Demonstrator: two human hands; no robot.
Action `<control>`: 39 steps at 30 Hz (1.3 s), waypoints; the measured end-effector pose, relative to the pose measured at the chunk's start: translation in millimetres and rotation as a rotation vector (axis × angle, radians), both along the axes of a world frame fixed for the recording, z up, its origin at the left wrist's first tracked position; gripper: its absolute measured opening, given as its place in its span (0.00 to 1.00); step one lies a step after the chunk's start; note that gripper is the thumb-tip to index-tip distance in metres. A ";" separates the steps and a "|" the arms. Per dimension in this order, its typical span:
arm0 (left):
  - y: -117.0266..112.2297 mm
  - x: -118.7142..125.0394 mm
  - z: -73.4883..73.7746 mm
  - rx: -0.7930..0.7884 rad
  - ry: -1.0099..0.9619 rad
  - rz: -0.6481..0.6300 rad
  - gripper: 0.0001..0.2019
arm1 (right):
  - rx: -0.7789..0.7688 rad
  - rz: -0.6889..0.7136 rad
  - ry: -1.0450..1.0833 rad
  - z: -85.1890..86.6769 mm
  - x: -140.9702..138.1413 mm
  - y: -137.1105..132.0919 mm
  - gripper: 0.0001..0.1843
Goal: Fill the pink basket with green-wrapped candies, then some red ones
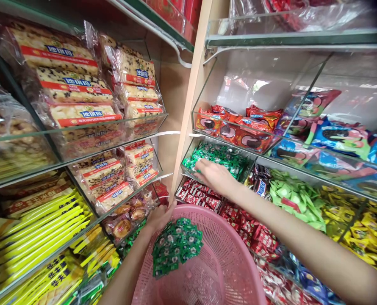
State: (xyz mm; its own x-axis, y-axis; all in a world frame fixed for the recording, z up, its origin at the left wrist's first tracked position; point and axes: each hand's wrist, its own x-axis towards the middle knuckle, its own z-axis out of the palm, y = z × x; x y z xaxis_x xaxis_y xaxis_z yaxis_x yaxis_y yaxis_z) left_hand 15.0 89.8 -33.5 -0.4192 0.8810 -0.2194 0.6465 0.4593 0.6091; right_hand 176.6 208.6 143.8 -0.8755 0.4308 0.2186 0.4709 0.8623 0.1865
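Head view: the right hand (212, 174) lies palm down in the glass bin (187, 162), its fingers sunk among the green sweets (226, 157); I cannot tell whether they pinch any. Loose pieces could slip over the bin's lip onto the red packets (197, 194) just below that hand. The left hand (159, 217) is closed on the rim of the pink basket (239, 254). If the basket tilted, the green heap (176, 248) just beside that hand might slide out.

Light was bright and even. Above the round pink plastic mesh basket (236, 258), white glare streaked the clear glass bin fronts (258, 84); frame edges bent and blurred.
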 end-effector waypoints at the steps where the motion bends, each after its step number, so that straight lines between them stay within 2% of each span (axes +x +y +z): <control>1: -0.2 -0.3 -0.9 -0.001 0.008 -0.007 0.39 | 0.003 -0.009 0.024 4.0 -1.2 14.9 0.10; 4: -1.5 -0.8 -2.5 0.008 0.011 -0.023 0.40 | -0.072 -0.004 0.083 4.5 -11.4 49.5 0.11; 6: -3.0 -0.8 -1.9 0.013 0.006 -0.027 0.41 | -0.145 -0.003 0.128 0.0 -22.9 59.5 0.13; 11: -8.7 -0.7 3.5 0.040 -0.006 -0.003 0.39 | -0.185 -0.020 0.152 -11.5 -46.8 60.5 0.22; 16: -13.4 -3.1 4.3 0.058 -0.020 0.014 0.37 | -0.246 0.003 0.180 -20.9 -51.7 74.6 0.17; 19: -13.5 -4.4 2.8 0.061 -0.028 0.020 0.37 | -0.351 0.015 0.233 -29.8 -52.3 84.3 0.18; 24: -11.5 -4.5 3.1 0.056 -0.032 0.016 0.37 | -0.572 -0.035 0.390 -47.5 -52.5 93.6 0.25; 26: -10.7 -4.5 2.7 0.049 -0.020 0.014 0.37 | -0.627 -0.041 0.431 -51.8 -52.4 96.7 0.23; 31: -9.8 -6.2 -1.1 0.042 0.003 0.019 0.37 | -0.665 0.091 0.421 -53.9 -53.4 102.3 0.10; 39: -9.9 -7.0 -2.0 0.036 -0.001 0.010 0.37 | -0.676 0.065 0.482 -44.7 -44.8 103.2 0.09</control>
